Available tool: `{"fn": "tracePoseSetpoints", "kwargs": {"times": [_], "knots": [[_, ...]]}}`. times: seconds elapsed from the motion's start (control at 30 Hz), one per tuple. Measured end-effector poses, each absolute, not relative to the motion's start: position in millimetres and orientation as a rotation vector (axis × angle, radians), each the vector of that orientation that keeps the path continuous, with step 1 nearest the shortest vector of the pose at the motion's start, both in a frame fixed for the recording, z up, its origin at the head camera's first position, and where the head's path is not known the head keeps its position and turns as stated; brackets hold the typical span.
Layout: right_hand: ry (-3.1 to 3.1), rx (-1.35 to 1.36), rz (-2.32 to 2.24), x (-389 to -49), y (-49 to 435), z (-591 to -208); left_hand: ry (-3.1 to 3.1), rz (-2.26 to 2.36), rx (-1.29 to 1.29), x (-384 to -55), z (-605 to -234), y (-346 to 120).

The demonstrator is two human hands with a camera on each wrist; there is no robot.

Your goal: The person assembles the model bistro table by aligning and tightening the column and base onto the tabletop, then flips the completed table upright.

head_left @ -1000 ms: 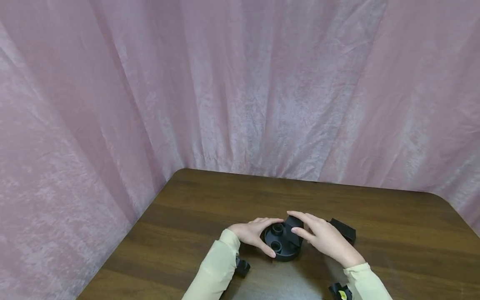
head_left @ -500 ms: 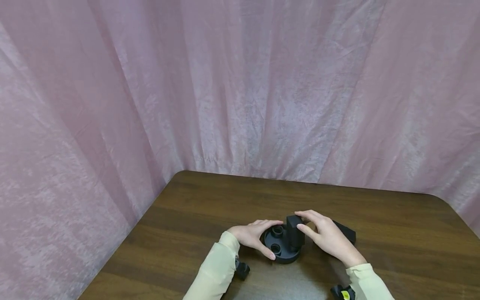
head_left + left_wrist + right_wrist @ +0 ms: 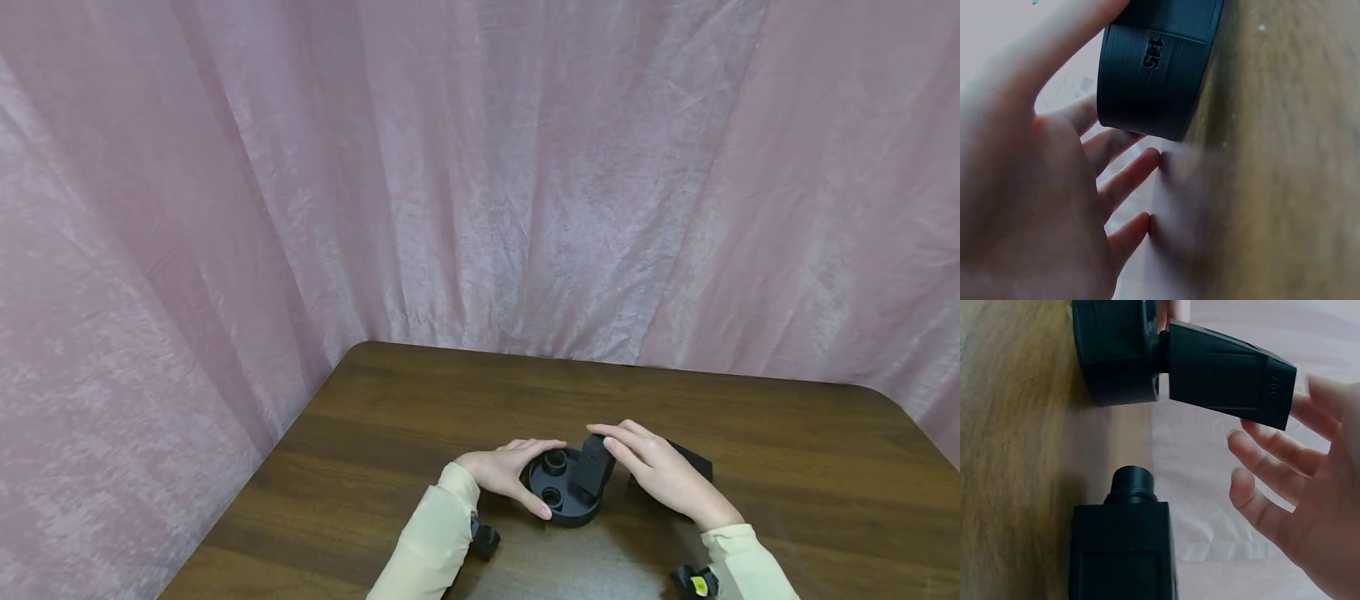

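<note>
A round black base (image 3: 567,505) with raised ring sockets stands on the table. My left hand (image 3: 504,472) holds it from the left, thumb at the near side and fingers round the far side. Raised digits mark the base's side wall (image 3: 1150,78) in the left wrist view. My right hand (image 3: 660,472) pinches the top of a black tapered block (image 3: 595,468) between thumb and fingers. This block leans to the right over the base. In the right wrist view a short peg on the block's (image 3: 1229,375) narrow end meets the base (image 3: 1119,369).
Right of the base, partly behind my right hand, a second black block (image 3: 695,460) lies on the wooden table (image 3: 420,400). Its round peg (image 3: 1133,484) shows in the right wrist view. A pink curtain (image 3: 480,183) hangs behind the table.
The block in my right hand has swung from leaning left, through upright, to leaning right, and the right hand has shifted right. My left hand and the base stay nearly still.
</note>
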State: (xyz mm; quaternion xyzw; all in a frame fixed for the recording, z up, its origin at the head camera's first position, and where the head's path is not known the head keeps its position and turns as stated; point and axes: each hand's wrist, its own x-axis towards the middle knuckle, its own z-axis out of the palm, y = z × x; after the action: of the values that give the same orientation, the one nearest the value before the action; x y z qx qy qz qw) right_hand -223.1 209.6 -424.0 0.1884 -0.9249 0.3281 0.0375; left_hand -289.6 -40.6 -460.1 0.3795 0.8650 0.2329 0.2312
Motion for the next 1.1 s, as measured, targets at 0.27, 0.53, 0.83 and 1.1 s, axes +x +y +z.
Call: {"fn": "tracePoseSetpoints", "kwargs": {"times": [0.27,0.53,0.83,1.1], "knots": [[-2.812,0.685,0.976,-220.8,215.6,-417.6,2.356,0.652,1.039,-291.4,-462.8,-41.8],[-2.781,0.896,0.928,-218.4,227.8,-416.1,2.368,0.672,1.017,-290.7,-467.4,-43.5],[-2.757,0.981,0.954,-218.1,232.8,-414.1,2.369,0.663,1.020,-291.0,-464.7,-42.2],[-2.874,0.938,0.947,-217.8,231.9,-412.7,2.384,0.655,1.036,-288.8,-459.9,-39.8]]}}
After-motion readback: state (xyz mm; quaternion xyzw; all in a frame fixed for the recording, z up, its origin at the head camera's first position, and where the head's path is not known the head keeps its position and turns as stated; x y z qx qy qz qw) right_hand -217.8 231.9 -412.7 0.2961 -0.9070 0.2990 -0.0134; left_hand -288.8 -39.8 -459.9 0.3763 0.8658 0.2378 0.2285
